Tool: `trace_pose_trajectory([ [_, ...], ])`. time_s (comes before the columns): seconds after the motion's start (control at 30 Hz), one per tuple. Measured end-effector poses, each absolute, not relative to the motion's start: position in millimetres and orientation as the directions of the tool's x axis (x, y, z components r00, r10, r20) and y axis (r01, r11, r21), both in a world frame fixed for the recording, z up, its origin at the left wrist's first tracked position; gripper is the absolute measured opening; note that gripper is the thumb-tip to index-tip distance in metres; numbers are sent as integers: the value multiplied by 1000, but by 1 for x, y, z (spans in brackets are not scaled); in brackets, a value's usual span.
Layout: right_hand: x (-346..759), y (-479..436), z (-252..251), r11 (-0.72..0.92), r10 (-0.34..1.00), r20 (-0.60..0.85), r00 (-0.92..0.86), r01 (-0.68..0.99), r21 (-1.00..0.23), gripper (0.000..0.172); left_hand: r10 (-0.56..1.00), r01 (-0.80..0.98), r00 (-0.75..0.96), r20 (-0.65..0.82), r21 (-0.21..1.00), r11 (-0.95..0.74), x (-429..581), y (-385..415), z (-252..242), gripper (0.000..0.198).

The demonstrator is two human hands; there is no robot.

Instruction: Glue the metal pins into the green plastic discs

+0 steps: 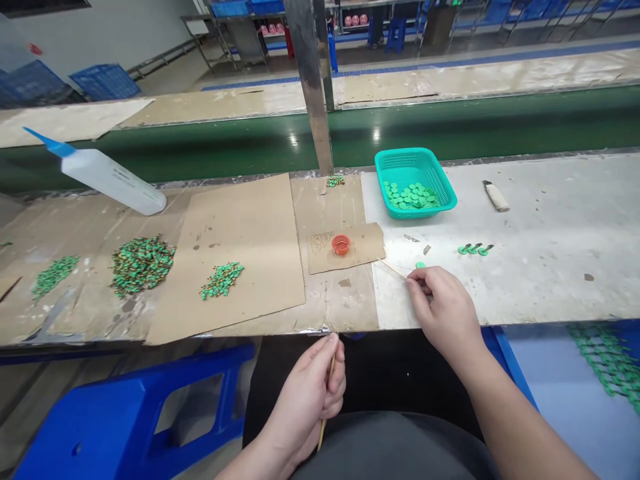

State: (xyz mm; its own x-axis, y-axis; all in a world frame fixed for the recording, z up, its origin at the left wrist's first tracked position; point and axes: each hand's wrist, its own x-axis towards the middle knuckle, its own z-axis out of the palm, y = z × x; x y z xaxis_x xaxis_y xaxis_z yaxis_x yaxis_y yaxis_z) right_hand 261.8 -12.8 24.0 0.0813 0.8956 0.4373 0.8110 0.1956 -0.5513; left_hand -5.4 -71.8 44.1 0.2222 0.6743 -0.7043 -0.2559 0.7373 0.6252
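Observation:
My right hand (443, 307) pinches a thin wooden stick (393, 269), whose tip points at a small piece of cardboard (323, 262). On that cardboard stand a small orange-red cup (341, 245) and a scatter of tiny brown grains (321, 241). A green disc (421, 265) lies on the table just beyond my right fingertips. My left hand (320, 387) is closed around another slim wooden stick (323, 433), just in front of the table's edge. Three green discs (472, 249) with dark pieces on them lie to the right.
A teal basket (447, 193) holds many green discs. Piles of small green and brown pieces (143, 265) lie at left, some on a cardboard sheet (260, 233). Behind them leans a white bottle (113, 180). A metal post (315, 100) rises at the back; a blue stool (115, 413) stands below.

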Motion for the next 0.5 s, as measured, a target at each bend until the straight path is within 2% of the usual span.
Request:
trace_pose_trajectory([
  [0.5,261,-14,24,174,904,417,95,810,-560,15,677,-249,158,-719,635,732,-9,-78,44,74],
])
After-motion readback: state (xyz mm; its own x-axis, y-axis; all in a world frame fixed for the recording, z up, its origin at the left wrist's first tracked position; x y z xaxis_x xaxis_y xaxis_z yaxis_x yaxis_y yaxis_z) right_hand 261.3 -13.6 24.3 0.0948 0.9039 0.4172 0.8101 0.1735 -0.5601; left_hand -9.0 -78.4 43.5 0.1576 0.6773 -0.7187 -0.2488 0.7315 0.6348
